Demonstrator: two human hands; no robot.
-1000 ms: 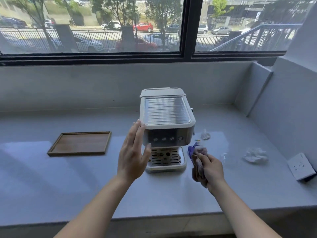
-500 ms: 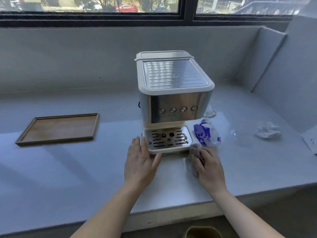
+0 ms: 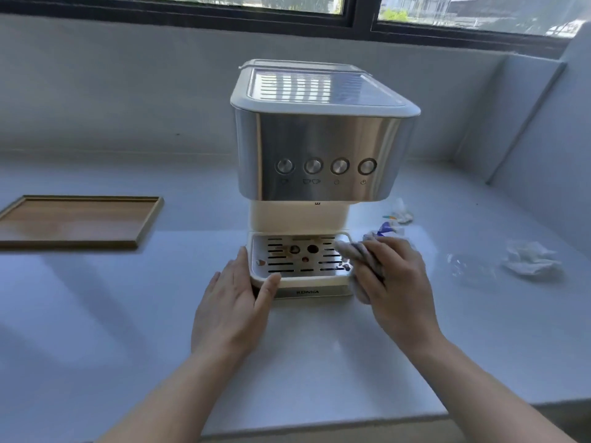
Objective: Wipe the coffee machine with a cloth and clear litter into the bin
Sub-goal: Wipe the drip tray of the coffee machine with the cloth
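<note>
Here, the machine stands on the tabletop. The left hand, fingers flat, braces the front corner of the drip tray. The right hand grips the cloth at its right edge. Wiping along the slots, base steadied, should lift the stains.

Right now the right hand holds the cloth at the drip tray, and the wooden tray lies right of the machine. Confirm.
Wrong on one point: the head view shows the wooden tray left of the coffee machine. The right hand does hold the cloth at the drip tray.
</note>
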